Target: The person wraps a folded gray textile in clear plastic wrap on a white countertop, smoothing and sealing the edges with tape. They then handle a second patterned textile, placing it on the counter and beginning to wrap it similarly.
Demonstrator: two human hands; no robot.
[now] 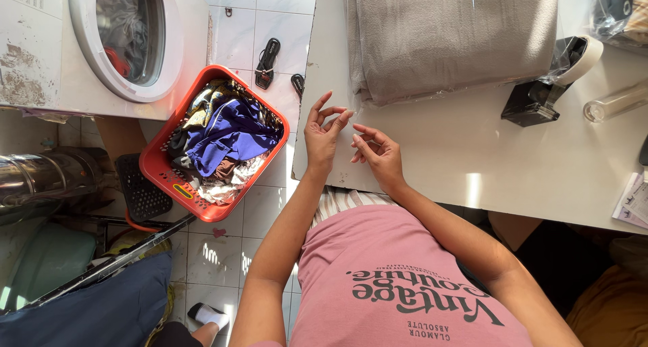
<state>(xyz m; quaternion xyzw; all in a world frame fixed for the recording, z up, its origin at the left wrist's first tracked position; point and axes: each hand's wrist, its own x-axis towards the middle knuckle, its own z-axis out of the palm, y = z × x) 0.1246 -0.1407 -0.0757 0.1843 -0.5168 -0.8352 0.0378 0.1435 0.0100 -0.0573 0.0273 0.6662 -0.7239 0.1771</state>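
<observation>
My left hand (322, 136) and my right hand (379, 156) hover close together over the near left part of a white table (472, 165). Their fingertips almost meet just below the corner of a folded grey cloth in a clear plastic bag (452, 36). The left hand's fingers are spread, with thumb and forefinger near the bag's edge. The right hand's fingers are half curled and point at the left hand. Whether something thin and clear is pinched between them cannot be made out.
A black and white tape dispenser (555, 77) and a clear tube (617, 102) lie at the right of the table. On the tiled floor to the left stands a red laundry basket (214, 141) full of clothes, beside a white washing machine (128, 36). Black sandals (268, 62) lie behind it.
</observation>
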